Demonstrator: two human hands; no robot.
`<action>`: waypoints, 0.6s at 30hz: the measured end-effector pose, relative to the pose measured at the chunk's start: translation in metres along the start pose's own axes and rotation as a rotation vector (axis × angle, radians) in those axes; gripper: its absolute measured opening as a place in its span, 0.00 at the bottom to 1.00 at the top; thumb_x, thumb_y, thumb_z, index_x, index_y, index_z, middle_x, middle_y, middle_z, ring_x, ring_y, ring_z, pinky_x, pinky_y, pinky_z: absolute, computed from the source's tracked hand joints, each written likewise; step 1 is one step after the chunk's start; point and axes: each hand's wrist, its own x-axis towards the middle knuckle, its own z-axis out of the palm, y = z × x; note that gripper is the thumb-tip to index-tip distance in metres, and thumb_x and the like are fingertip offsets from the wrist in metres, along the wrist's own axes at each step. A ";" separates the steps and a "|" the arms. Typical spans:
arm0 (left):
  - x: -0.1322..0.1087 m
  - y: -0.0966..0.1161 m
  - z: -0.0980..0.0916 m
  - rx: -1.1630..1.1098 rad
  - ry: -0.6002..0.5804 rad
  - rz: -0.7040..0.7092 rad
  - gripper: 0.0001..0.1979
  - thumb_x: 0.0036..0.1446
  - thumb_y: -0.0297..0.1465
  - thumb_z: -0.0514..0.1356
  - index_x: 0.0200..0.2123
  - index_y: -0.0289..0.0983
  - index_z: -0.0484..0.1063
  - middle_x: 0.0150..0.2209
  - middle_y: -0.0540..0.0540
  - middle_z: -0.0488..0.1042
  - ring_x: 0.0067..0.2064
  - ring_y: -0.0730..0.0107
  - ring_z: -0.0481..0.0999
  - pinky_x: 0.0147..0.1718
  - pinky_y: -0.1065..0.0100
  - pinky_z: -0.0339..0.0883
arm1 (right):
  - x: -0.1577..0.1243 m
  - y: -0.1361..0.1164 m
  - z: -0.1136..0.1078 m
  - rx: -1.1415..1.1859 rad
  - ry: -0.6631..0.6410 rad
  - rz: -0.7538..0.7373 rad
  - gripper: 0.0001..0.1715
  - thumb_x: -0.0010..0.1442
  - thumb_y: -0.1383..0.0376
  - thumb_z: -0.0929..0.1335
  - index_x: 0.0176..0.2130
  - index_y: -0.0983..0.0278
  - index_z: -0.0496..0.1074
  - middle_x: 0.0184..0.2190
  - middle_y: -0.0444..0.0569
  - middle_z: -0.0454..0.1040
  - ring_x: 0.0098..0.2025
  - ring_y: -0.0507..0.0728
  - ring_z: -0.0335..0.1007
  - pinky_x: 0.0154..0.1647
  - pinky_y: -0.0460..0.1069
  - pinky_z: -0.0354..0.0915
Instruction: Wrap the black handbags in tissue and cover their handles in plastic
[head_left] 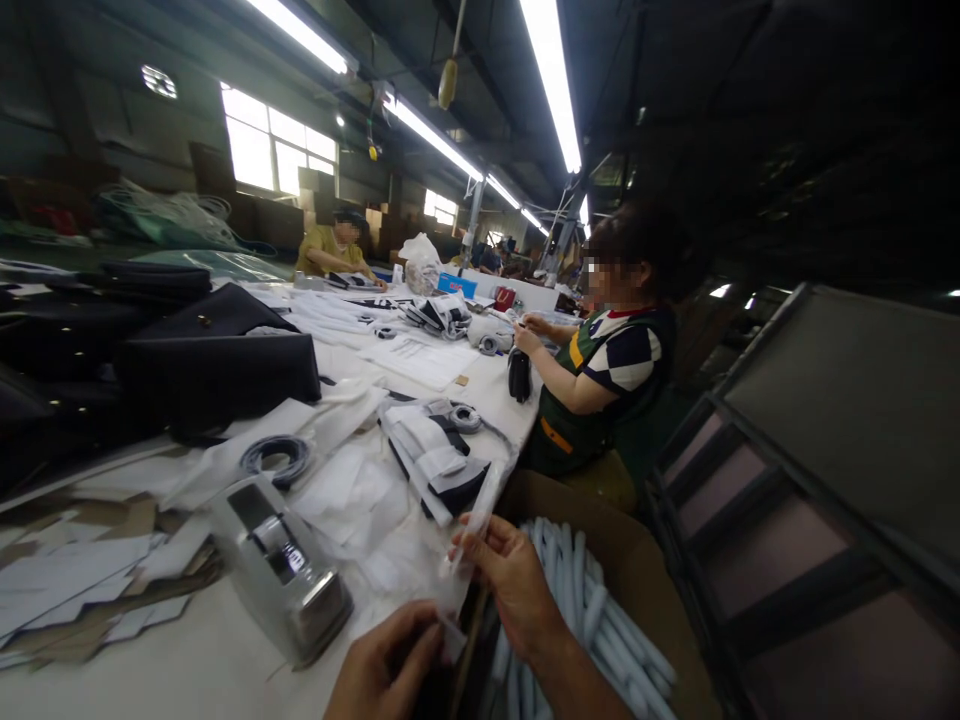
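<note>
At the table's near edge, a thin translucent plastic piece [454, 588], perhaps a bag or sleeve, stretches between my two hands. My left hand [394, 655] pinches its lower end. Higher and to the right, my right hand [514, 575] has thumb and fingers closed on its upper part, and a narrow clear end [487, 497] sticks up beyond the fingers. To the left stands a grey tape dispenser [274, 570]. Just beyond my hands lies a dark bag part [427, 450] wrapped in white sheets, with a coiled strap [465, 418] on it.
Under my right forearm is a carton [645, 560] of pale foam-like tubes [577, 600]. Black bags [225, 370] and cut cardboard pieces [97, 570] cover the left side. A co-worker [600, 350] sits close at the right; another person [337, 250] works farther back. A framed rack [802, 500] stands at right.
</note>
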 end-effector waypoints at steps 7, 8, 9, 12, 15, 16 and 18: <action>0.035 0.001 0.001 -0.033 0.197 -0.083 0.24 0.57 0.49 0.58 0.49 0.39 0.74 0.50 0.40 0.77 0.50 0.54 0.77 0.46 0.59 0.72 | -0.005 -0.008 -0.015 -0.389 -0.001 -0.180 0.22 0.47 0.55 0.78 0.37 0.67 0.78 0.32 0.51 0.81 0.36 0.58 0.77 0.37 0.48 0.70; 0.043 0.007 0.004 -0.023 0.205 -0.060 0.25 0.57 0.48 0.59 0.50 0.39 0.72 0.50 0.40 0.77 0.51 0.54 0.76 0.47 0.59 0.72 | -0.007 -0.008 -0.017 -0.439 -0.010 -0.190 0.21 0.48 0.55 0.78 0.37 0.67 0.78 0.32 0.50 0.81 0.36 0.59 0.77 0.36 0.48 0.70; 0.052 0.014 0.007 -0.010 0.207 -0.036 0.26 0.55 0.47 0.61 0.52 0.39 0.71 0.50 0.39 0.76 0.52 0.54 0.76 0.47 0.59 0.72 | -0.009 -0.009 -0.019 -0.503 -0.006 -0.205 0.18 0.50 0.56 0.77 0.36 0.67 0.78 0.31 0.50 0.81 0.35 0.59 0.77 0.35 0.48 0.70; 0.076 0.033 0.023 -0.018 0.212 0.000 0.31 0.47 0.42 0.68 0.53 0.37 0.68 0.46 0.39 0.77 0.48 0.55 0.77 0.43 0.59 0.73 | -0.015 -0.011 -0.027 -0.720 0.043 -0.277 0.11 0.54 0.59 0.74 0.34 0.66 0.78 0.29 0.48 0.79 0.32 0.57 0.76 0.31 0.46 0.67; 0.093 0.041 0.037 -0.095 0.191 0.014 0.31 0.45 0.40 0.69 0.51 0.35 0.69 0.40 0.41 0.78 0.42 0.58 0.78 0.40 0.61 0.73 | -0.018 -0.013 -0.038 -0.793 0.038 -0.302 0.07 0.54 0.63 0.73 0.32 0.65 0.78 0.28 0.46 0.79 0.32 0.57 0.75 0.31 0.46 0.66; 0.097 0.041 0.041 -0.118 0.179 0.017 0.29 0.45 0.40 0.69 0.50 0.35 0.69 0.38 0.42 0.79 0.41 0.59 0.79 0.40 0.62 0.72 | -0.018 -0.013 -0.043 -0.774 0.022 -0.288 0.07 0.53 0.63 0.73 0.33 0.65 0.79 0.28 0.46 0.79 0.32 0.57 0.75 0.31 0.46 0.66; 0.105 0.040 0.046 -0.145 0.161 0.018 0.28 0.45 0.41 0.69 0.48 0.34 0.71 0.35 0.44 0.78 0.37 0.62 0.79 0.39 0.63 0.72 | -0.017 -0.013 -0.054 -0.691 -0.017 -0.238 0.08 0.54 0.62 0.74 0.34 0.65 0.79 0.29 0.47 0.79 0.32 0.57 0.76 0.32 0.47 0.66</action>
